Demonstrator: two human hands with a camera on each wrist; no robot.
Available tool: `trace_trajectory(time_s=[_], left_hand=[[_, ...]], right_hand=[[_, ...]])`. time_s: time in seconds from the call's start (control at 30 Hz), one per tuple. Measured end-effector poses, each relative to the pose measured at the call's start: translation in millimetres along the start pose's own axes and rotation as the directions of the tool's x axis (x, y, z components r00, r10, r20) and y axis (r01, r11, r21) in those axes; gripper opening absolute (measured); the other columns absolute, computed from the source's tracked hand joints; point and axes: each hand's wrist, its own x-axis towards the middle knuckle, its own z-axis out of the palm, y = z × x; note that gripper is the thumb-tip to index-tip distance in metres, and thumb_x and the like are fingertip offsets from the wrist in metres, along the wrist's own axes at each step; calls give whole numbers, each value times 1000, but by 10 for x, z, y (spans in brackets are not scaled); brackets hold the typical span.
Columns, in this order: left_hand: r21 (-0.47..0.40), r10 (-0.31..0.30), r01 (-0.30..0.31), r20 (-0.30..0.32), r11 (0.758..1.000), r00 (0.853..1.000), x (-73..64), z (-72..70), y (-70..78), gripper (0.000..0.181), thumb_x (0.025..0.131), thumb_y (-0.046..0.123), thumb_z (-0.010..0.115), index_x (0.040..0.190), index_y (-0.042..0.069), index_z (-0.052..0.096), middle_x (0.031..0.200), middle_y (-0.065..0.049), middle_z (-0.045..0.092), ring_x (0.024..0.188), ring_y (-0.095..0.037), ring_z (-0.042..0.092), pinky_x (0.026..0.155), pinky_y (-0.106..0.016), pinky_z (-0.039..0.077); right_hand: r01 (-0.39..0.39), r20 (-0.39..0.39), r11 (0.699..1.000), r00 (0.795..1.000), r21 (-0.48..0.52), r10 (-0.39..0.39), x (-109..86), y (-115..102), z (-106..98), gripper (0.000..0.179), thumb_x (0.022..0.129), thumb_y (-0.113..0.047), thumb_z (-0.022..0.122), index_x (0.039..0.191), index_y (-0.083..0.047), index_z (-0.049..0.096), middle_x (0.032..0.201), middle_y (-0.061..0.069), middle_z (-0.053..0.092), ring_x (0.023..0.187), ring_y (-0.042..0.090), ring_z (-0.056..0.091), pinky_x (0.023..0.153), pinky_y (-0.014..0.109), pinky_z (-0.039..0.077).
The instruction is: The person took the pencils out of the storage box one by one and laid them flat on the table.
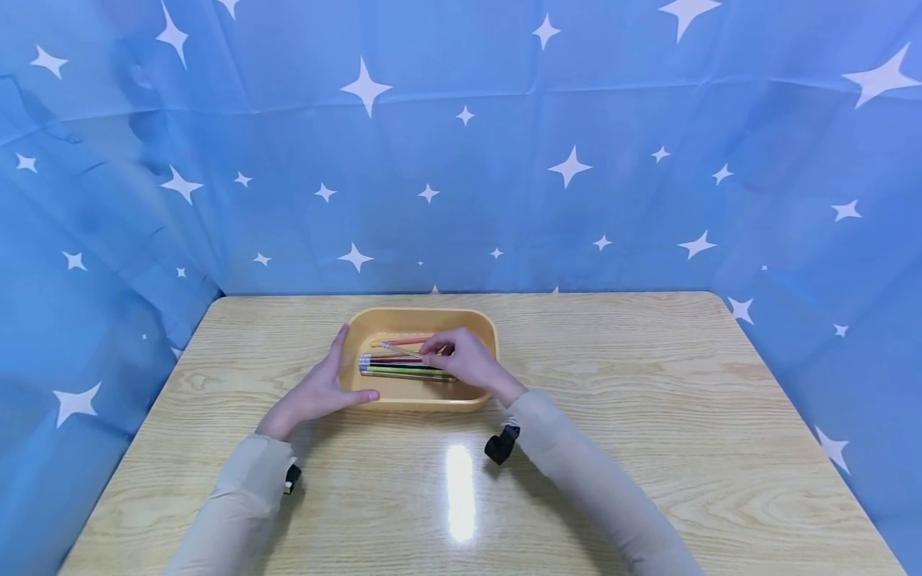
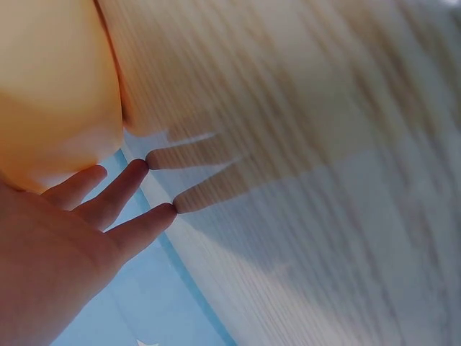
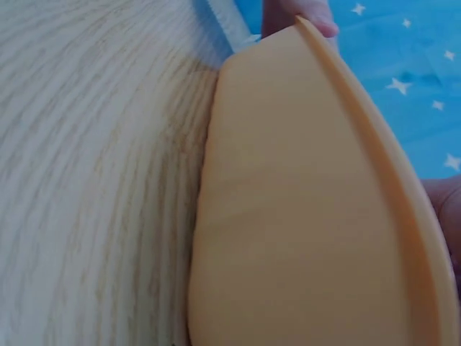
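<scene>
A yellow-orange plastic tray (image 1: 421, 405) holds several pencils (image 1: 403, 371) lying side by side, their ends with ferrules and erasers toward the left. My right hand (image 1: 464, 358) reaches into the tray and pinches a pencil (image 1: 400, 350) lying slantwise above the others; its far end is hidden by the fingers. Behind it lies an orange-red pencil (image 1: 410, 341). My left hand (image 1: 327, 386) rests against the tray's left end, fingers straight along the side and thumb at the front rim. In the left wrist view, the fingers (image 2: 115, 209) stretch out beside the tray wall (image 2: 57, 86).
The tray stands on a wood-grain table (image 1: 634, 384) near its back edge. A blue curtain (image 1: 461, 176) with white stars hangs behind and at both sides. A black wrist camera (image 1: 501, 445) hangs under the right sleeve (image 1: 576, 464), above the tabletop.
</scene>
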Motion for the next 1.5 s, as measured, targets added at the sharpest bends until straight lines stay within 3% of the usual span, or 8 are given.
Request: trace_trajectory(time_s=[0.17,0.37,0.67,0.93,1.17,1.4,1.5], left_hand=[[3,10,-10,2,1000,1000,-6,0,-12,126,77,40,82,152,4,-13,156,-28,4,139,-46,15,110,-58,17],[-3,15,-15,-1,1000,1000,-7,6,-25,127,76,39,82,152,4,-13,156,-29,7,139,-46,17,110,-58,18],[-2,15,-15,-3,1000,1000,-9,-3,-22,127,76,41,82,152,3,-13,157,-27,5,140,-45,16,111,-57,18],[-21,21,-21,5,1000,1000,-12,-9,-6,126,77,37,82,152,3,-12,156,-29,8,139,-46,18,110,-58,19],[-28,14,-14,4,1000,1000,-11,-4,-7,126,76,35,83,152,3,-12,156,-28,7,139,-45,18,110,-58,19],[-31,21,-21,3,999,1000,-1,-3,-12,125,77,36,82,152,3,-13,156,-28,7,140,-45,17,110,-58,18],[-20,20,-20,2,1000,1000,5,-2,-15,126,77,38,82,152,3,-13,156,-28,7,140,-45,16,110,-58,18]], right_hand=[[33,-8,999,999,38,-32,-53,-16,-101,13,89,-5,68,100,2,73,91,7,70,75,16,62,68,27,52],[-13,-44,997,999,71,16,-160,-21,-245,17,90,-7,68,104,1,72,90,4,67,73,17,60,64,28,50],[-38,-113,991,992,125,52,-368,45,-501,18,90,-7,68,105,1,71,90,7,68,79,37,60,61,25,47],[-78,-212,991,972,106,100,-474,136,-712,16,91,-6,67,105,2,71,94,11,68,74,19,55,62,24,44],[-89,-244,988,962,128,118,-621,75,-903,20,91,0,64,107,11,66,96,23,66,78,25,56,62,24,43],[-133,-290,986,944,104,158,-761,422,-1012,21,93,-8,64,109,6,67,94,15,65,75,16,55,60,22,42],[-161,-297,983,938,90,181,-847,535,-1063,23,95,-12,64,112,3,66,97,15,65,78,21,56,61,24,43]])
